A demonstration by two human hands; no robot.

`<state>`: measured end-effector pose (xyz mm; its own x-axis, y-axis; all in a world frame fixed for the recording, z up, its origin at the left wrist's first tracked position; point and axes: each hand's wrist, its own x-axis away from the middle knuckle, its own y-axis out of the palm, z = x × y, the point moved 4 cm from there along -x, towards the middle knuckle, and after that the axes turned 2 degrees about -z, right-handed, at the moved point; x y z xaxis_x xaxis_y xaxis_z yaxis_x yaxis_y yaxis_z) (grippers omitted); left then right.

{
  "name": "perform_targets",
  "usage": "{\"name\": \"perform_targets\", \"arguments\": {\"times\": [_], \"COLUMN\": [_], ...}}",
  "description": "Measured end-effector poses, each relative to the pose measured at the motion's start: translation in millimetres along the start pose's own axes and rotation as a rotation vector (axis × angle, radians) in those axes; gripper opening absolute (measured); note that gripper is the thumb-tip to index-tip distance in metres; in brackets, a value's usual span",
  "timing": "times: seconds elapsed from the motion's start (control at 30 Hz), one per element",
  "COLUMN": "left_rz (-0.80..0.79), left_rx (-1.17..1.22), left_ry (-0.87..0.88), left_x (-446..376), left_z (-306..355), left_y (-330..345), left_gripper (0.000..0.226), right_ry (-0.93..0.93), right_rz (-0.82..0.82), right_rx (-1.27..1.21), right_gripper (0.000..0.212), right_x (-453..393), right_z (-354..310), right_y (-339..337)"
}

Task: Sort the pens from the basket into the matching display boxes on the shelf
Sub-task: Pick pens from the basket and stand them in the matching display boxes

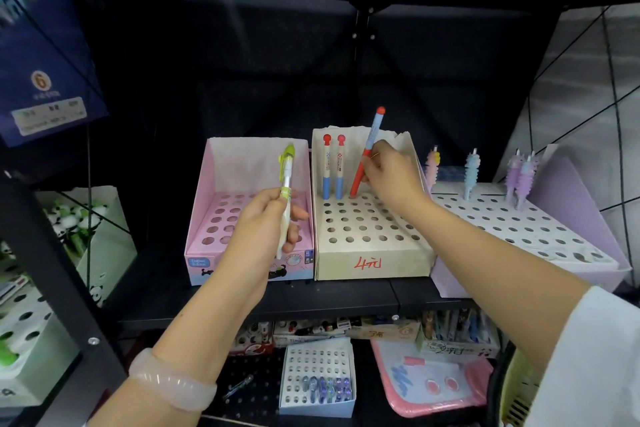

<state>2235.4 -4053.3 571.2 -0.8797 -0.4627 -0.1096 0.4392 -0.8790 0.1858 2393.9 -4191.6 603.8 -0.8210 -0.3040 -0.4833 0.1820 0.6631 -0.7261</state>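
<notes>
While the left hand (268, 218) hangs in front of the pink display box (204, 208), its fingers (294, 232) are curled round a green-capped pen (286, 194), gripping the pale lower barrel. That pen stands nearly upright, long axis vertical with a slight lean, its lime cap pointing up and its tip pointing down just below the fingers. The pink box behind those fingers shows only bare holes. A pale bracelet (173, 381) sits on the left wrist.

To the right of those fingers stands the beige display box (370, 260) with red writing on its front. Two red-and-blue pens (333, 166) stand upright in its back row, red knobs up, just left of the right hand (389, 177). The right hand's fingers (367, 177) pinch a third red pen (366, 156) at its middle; its long axis tilts, red knob up and to the right above the fingers, red lower end down and to the left, at a back-row hole beside the two standing pens.

Further right of those fingers, a lilac display box (575, 198) holds pastel ridged pens (471, 172) upright along its back row. All three boxes rest side by side on the black shelf (346, 298).
</notes>
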Motion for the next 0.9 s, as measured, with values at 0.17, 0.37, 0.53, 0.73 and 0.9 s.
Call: {"name": "perform_targets", "arguments": {"times": [0.17,0.37,0.53,0.73,0.9], "left_rz": [-0.041,-0.032,-0.022,0.024,0.058], "left_rx": [-0.025,-0.124,-0.136,-0.170,-0.277], "left_ry": [0.046,0.136,0.170,0.209,0.272], "left_x": [1.3,2.9,1.8,4.7,4.3], "left_z": [-1.9,0.0,-1.0,3.4,17.2], "left_y": [-3.2,-9.4,-1.7,-5.4,-30.0], "left_gripper": [0.019,0.014,0.011,0.011,0.013], "right_ry": [-0.016,0.133,0.042,-0.037,-0.091], "right_rz": [-0.283,-0.155,-0.218,-0.339,-0.359], "right_rx": [0.109,0.004,-0.627,-0.861,-0.899], "right_gripper": [0.015,0.023,0.020,0.017,0.010], "right_x": [-0.3,3.4,26.1,34.1,26.7], "right_z": [2.1,-5.8,-51.2,-85.9,-113.5], "right_y": [24.8,14.0,-2.3,-5.9,4.8]}}
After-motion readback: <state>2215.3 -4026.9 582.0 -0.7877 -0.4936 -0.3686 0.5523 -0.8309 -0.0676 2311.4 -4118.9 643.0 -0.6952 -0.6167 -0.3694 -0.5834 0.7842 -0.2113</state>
